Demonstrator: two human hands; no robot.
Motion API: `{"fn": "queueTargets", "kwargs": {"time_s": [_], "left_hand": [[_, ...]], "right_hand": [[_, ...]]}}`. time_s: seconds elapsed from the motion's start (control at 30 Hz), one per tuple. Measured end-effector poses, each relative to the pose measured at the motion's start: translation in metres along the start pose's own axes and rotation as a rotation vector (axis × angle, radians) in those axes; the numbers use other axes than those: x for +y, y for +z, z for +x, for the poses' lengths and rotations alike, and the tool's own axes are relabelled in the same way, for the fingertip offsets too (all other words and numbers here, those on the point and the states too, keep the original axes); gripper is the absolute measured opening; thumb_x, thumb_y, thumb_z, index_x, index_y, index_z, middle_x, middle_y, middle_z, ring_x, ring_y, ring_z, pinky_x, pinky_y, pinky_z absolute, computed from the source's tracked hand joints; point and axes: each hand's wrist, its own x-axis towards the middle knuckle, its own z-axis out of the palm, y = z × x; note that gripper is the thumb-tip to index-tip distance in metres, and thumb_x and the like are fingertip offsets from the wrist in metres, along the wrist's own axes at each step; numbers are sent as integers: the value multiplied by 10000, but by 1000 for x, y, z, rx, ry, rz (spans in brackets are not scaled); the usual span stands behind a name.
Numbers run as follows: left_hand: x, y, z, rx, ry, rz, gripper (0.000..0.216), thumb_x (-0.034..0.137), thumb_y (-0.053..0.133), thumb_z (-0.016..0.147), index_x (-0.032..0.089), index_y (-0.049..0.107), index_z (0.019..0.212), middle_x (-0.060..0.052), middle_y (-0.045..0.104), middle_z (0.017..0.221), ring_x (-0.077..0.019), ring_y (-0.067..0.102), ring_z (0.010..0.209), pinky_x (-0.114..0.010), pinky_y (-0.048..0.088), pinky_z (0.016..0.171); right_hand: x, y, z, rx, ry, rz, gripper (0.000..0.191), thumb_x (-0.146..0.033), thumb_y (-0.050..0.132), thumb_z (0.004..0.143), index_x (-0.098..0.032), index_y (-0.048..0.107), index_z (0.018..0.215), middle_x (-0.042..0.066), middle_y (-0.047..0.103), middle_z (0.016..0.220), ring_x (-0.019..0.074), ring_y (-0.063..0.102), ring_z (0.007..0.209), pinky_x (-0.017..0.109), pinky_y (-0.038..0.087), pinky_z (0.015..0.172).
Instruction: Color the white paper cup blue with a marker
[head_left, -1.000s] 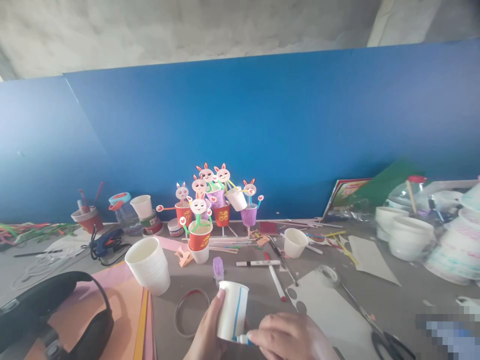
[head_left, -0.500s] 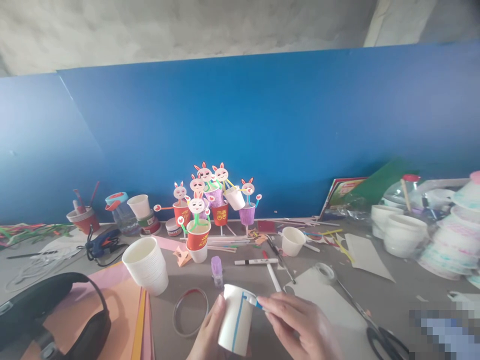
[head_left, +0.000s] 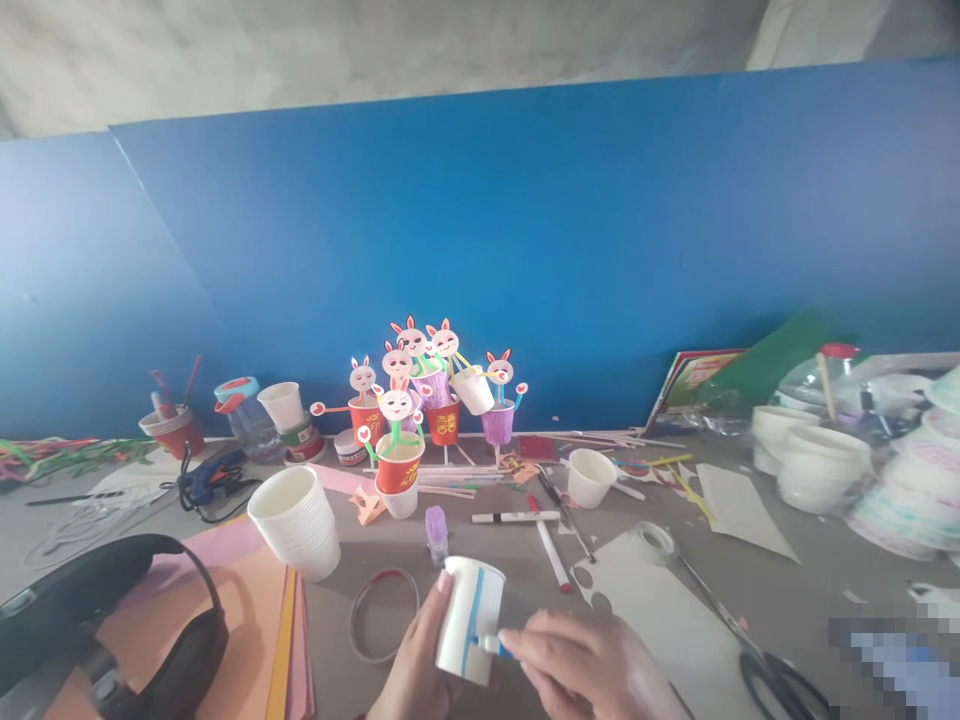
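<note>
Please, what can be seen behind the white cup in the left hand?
Just beyond the white cup, a purple-topped container shows. The cup covers the table directly behind it and part of the left hand.

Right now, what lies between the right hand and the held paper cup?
In the head view: a white-and-blue marker, pointed at the paper cup.

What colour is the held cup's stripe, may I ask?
The stripe is blue, in the head view.
</note>
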Motion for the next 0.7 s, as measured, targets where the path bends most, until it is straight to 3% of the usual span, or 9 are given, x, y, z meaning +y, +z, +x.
{"fn": "queueTargets", "kwargs": {"time_s": [0.13,0.3,0.5,0.7], "left_hand": [[0,2,-2,19,-8,-4,582,722,721,716,146,688,788,-47,692,602,-175,619,541,-269,454,488],[1,5,-8,11,39,78,551,704,665,787,155,689,833,-53,706,616,-189,629,536,-295,480,527],[4,6,-10,83,15,42,545,700,737,719,171,667,830,-20,680,644,-172,615,576,-275,455,531],[5,9,-11,107,51,77,542,702,722,731,183,662,873,2,661,655,-174,617,565,-294,471,538]], "right_hand": [[-1,1,-2,-31,-1,-5,319,-82,502,930,-239,685,1138,-8,676,681,135,557,524,219,415,496],[4,-6,0,90,108,-25,342,-75,450,958,-223,662,1182,32,730,799,135,619,572,209,455,535],[-1,-5,0,-35,-6,-84,305,-101,491,931,-257,703,1086,-26,672,653,134,564,499,229,393,476],[-2,-6,0,8,41,-83,316,-103,459,958,-243,694,1117,-6,702,709,134,615,542,230,398,501]]}}
